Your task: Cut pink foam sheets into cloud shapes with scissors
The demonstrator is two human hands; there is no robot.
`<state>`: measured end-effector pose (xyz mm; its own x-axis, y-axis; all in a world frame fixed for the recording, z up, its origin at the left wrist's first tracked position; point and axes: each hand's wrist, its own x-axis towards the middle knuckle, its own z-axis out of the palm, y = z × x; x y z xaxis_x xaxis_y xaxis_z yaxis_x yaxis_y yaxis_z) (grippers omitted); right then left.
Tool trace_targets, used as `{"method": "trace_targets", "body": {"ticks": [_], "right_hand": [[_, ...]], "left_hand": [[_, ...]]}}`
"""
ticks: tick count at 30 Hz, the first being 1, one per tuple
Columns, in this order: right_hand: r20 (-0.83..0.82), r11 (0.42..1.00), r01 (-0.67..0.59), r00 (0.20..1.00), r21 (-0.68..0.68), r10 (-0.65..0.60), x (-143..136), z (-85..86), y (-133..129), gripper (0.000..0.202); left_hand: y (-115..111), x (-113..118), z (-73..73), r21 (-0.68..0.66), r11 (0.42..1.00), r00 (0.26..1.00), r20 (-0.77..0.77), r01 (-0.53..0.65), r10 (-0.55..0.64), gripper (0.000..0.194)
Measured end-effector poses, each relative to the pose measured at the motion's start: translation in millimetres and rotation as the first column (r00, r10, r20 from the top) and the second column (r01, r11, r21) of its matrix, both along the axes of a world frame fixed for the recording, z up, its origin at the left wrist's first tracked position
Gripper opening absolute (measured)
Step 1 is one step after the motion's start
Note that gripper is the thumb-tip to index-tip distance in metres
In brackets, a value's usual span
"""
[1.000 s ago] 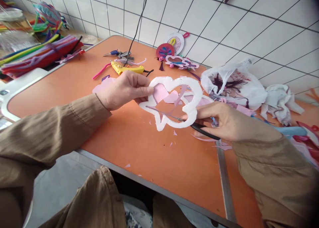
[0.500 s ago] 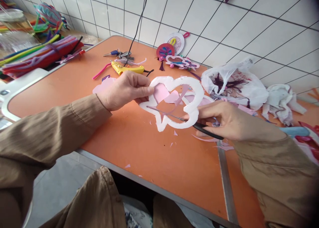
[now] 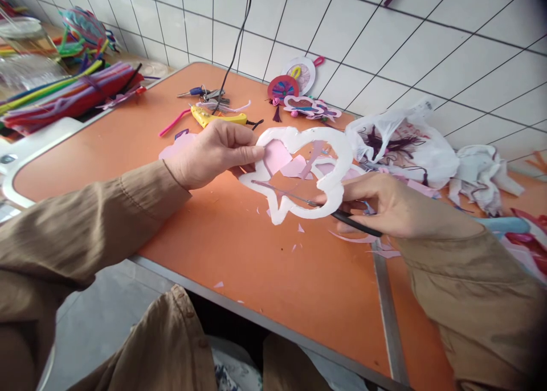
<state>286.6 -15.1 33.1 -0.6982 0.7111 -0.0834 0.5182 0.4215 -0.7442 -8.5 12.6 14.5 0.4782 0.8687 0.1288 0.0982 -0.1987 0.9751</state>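
My left hand (image 3: 213,151) pinches the left edge of a white wavy-edged cutout frame (image 3: 339,157) between thumb and fingers, holding it tilted above the table. The frame has an open middle, through which the orange tabletop and pink paper show. My right hand (image 3: 380,206) is closed around scissors (image 3: 356,223) with black handles at the frame's lower right. Their thin metal blades reach left across the frame's opening; part of the handles is hidden by my fingers. Small pink paper scraps (image 3: 301,228) lie on the table below.
A yellow glue gun (image 3: 217,117) and keys (image 3: 209,94) lie behind my left hand. Finished paper ornaments (image 3: 283,87) rest by the tiled wall. A white plastic bag (image 3: 431,157) with dark tassels stands at right. Bundled pipe cleaners (image 3: 72,97) are at far left.
The white frame has risen and shifted slightly right at its far side. The purple-pink strip seen inside its opening looks shorter. Both hands keep their grips.
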Motion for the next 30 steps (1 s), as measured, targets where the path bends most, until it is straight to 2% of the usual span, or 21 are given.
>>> {"method": "trace_targets", "body": {"ticks": [5, 11, 15, 30], "right_hand": [[0.014, 1.0, 0.02, 1.0, -0.02, -0.02, -2.3, 1.1, -4.0, 0.014], [0.0, 0.999, 0.026, 1.0, 0.046, -0.026, -9.3, 2.9, -7.3, 0.012], [-0.025, 0.998, 0.045, 0.999, 0.049, -0.044, -9.7, 0.4, -8.7, 0.019], [-0.014, 0.998, -0.044, 0.999, 0.051, 0.044, -6.3, 1.6, -7.5, 0.013]], "left_hand": [[1.0, -0.3, -1.3, -0.022, 0.999, 1.0, 0.005, 0.026, -0.026, 0.031], [0.0, 1.0, -3.4, -0.025, 0.999, 0.999, 0.021, 0.029, -0.029, 0.028], [-1.7, 1.5, -2.9, -0.031, 0.999, 0.999, -0.022, 0.029, -0.029, 0.031], [-0.8, 1.7, -5.1, -0.013, 0.999, 0.995, -0.087, 0.043, -0.044, 0.033]]}}
